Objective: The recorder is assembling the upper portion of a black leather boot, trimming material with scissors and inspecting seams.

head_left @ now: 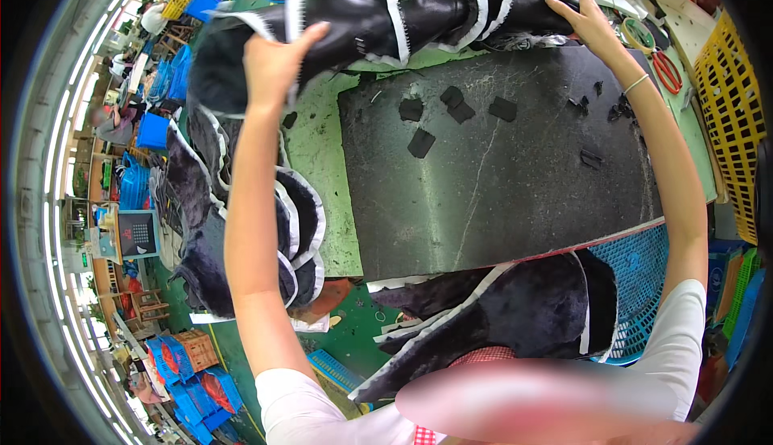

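Observation:
A row of shiny black leather pieces with white fuzzy edges [427,6], looking like boot uppers, lies along the table's far side. At its left end my left hand [272,65] grips a piece from above, thumb stretched out to the right; its other fingers are mostly hidden, and the piece is slightly blurred. My right hand [586,20] clasps the row's right end, thumb and forefinger apart on the leather. Small black scraps [460,107] lie scattered on the dark board [499,179] between my arms.
More black pieces with white edges [241,228] hang at the table's left; others lie over a blue basket [632,276] close to me. Red-handled scissors [667,72] and a tape roll [638,35] are at the far right, beside a yellow crate [729,123].

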